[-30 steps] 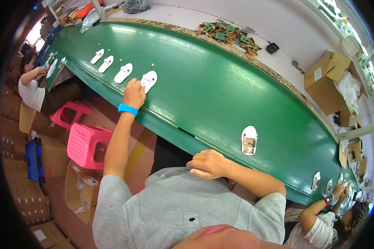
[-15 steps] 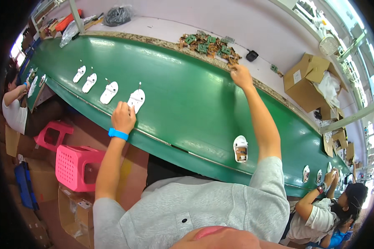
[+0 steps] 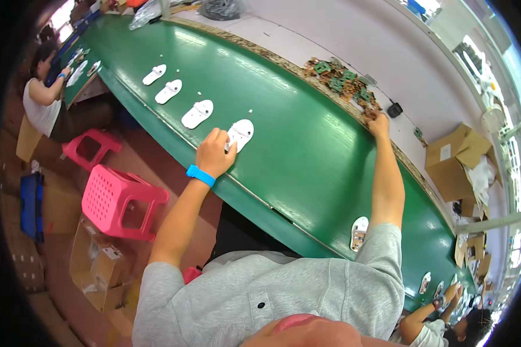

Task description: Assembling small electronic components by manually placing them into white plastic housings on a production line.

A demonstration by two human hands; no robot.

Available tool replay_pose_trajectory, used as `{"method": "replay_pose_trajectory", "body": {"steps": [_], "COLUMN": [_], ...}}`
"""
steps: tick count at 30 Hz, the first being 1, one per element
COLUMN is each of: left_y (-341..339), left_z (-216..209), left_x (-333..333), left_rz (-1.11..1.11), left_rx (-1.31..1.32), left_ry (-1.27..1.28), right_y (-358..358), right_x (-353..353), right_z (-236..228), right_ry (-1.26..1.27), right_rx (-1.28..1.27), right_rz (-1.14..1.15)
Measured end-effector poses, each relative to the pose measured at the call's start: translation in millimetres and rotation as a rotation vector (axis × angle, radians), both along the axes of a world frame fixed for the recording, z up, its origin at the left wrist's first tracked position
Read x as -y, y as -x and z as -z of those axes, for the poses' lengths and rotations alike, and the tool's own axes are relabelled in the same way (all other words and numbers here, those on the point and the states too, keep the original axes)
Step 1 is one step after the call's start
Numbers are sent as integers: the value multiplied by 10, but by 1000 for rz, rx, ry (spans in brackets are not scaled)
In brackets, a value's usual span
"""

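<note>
The left hand curls its fingers at the near end of a white shell on the green table, grip unclear. The right hand bunches its fingers at the circuit-board pile; any pinch is indiscernible. Rightward, one carton holds plastic. Four shells form the left row; two pink stools stand leftward.

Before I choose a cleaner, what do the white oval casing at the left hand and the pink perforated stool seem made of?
White oval casing: probably smooth plastic, from its even colour and rounded edge. Pink perforated stool: likely moulded plastic, perhaps satin, from its regular holes.
</note>
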State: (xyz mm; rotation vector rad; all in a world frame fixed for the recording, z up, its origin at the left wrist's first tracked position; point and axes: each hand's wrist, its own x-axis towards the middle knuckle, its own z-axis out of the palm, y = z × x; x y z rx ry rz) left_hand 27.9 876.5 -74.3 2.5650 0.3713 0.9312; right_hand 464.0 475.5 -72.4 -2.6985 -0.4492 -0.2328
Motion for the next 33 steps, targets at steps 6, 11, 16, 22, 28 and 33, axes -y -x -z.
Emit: {"method": "replay_pose_trajectory", "body": {"steps": [6, 11, 16, 22, 28, 33], "left_y": [-11, 27, 28, 79, 295, 346], "left_z": [-52, 22, 28, -32, -169, -158], "left_x": [23, -89, -168, 21, 885, 1335], "left_rz": [96, 114, 158, 213, 276, 339], "left_rx": [-7, -6, -83, -131, -103, -88], "left_ry": [20, 54, 130, 144, 146, 214], "right_y": [178, 549, 1342, 2423, 2829, 2902], "right_x": [149, 21, -119, -85, -32, -24], "right_z": [40, -306, -629, -485, -496, -542], "right_ry": [-111, -189, -368, -371, -152, -67], "right_rx": [234, 296, 40, -143, -122, -153], "right_rz": [19, -105, -252, -587, -654, -584]}}
